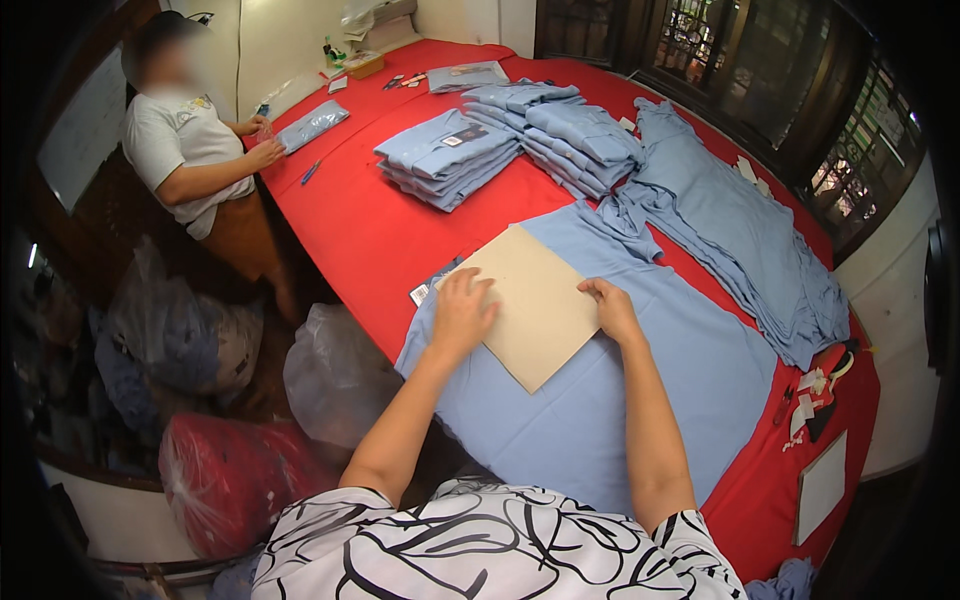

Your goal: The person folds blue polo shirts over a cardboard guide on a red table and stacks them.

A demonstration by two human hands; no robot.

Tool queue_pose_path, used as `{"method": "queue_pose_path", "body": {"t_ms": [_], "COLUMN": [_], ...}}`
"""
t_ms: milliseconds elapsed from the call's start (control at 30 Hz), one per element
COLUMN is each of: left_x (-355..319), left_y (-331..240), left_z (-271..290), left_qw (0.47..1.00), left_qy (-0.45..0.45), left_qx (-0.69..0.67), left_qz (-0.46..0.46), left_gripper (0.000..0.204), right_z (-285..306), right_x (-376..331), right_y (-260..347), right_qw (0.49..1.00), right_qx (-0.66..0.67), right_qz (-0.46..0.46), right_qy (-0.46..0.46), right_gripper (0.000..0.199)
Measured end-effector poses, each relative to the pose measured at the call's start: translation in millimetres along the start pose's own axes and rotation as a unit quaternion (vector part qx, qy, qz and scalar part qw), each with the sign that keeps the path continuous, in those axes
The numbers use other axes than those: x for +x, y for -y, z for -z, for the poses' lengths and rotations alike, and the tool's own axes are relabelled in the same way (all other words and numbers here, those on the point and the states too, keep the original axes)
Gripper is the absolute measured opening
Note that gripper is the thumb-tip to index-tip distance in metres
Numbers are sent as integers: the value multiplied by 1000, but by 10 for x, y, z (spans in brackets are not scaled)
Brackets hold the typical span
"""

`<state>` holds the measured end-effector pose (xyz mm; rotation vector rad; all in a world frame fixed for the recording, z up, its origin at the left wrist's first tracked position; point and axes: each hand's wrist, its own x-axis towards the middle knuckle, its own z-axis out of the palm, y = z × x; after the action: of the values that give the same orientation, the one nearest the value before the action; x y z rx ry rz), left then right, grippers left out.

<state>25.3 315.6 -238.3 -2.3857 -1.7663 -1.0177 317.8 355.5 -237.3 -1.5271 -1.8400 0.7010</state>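
A beige cardboard sheet [537, 315] lies on a light blue shirt [650, 400] spread flat across the red-covered table. My left hand [464, 312] rests along the sheet's left edge, fingers spread and slightly blurred. At the opposite corner, my right hand [612, 308] pinches the cardboard between thumb and fingers. Beside my left hand, a dark tag with a white label [421, 293] sticks out near the shirt's collar end. One sleeve of the shirt is bunched beyond the sheet.
Folded blue shirts [440, 165] stand stacked ahead, with more stacks [585, 140] beside them. Loose shirts [730, 230] heap along the right. Across the table's left edge, a co-worker [190, 160] handles a plastic-wrapped shirt [312, 125]. Filled plastic bags [235, 480] sit on the floor at left.
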Motion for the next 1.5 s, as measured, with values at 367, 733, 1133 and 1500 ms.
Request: {"method": "queue_pose_path", "body": {"t_ms": [367, 733, 1133, 1500], "left_x": [-49, 52, 38, -183], "left_y": [-155, -205, -223, -12], "left_z": [-284, -275, -219, -441], "left_qw": [994, 995, 970, 986], "left_qy": [103, 98, 226, 24], "left_qx": [34, 13, 84, -120], "left_qz": [10, -10, 38, 110], "left_gripper": [72, 72, 61, 85], "right_z": [244, 682, -224, -768], "right_x": [31, 787, 667, -227], "right_y": [317, -493, 433, 1165], "right_qw": [983, 919, 980, 969], "right_qx": [-167, -345, -189, -49], "right_qz": [-19, -101, 44, 95], "right_qy": [71, -165, -30, 224], "right_gripper": [25, 42, 64, 68]}}
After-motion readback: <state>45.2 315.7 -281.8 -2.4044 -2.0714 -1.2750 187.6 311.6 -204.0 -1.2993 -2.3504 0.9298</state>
